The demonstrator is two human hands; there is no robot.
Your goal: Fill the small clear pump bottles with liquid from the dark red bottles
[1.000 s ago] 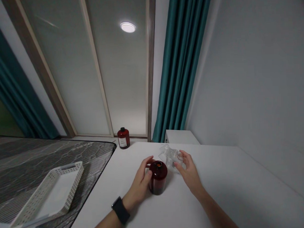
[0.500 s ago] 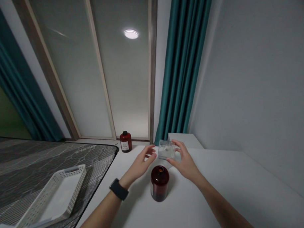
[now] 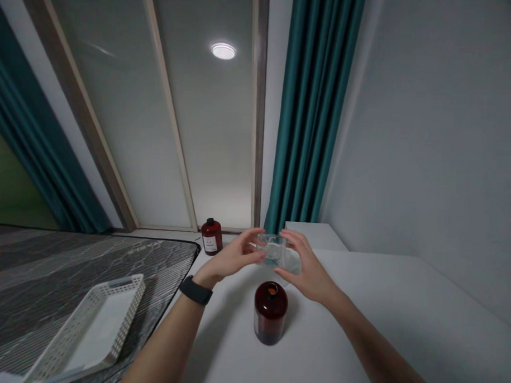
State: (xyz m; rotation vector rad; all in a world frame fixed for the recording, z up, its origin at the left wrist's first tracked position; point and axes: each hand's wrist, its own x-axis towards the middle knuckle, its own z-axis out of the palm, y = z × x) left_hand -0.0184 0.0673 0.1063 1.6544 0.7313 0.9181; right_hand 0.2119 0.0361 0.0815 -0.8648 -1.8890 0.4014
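Note:
Both my hands hold a clear plastic bag up above the white table. My left hand, with a black watch on its wrist, pinches the bag's left edge. My right hand grips its right side. Just below the bag stands a dark red bottle, upright with its neck uncapped, and neither hand touches it.
A second dark red bottle with a black cap and white label stands at the window sill. A white perforated tray lies on the grey patterned mattress to the left. Teal curtains hang behind, beside a small white cabinet.
My left hand let go of the red bottle and rose to the bag. My right hand lifted the clear bag off the table to above the bottle.

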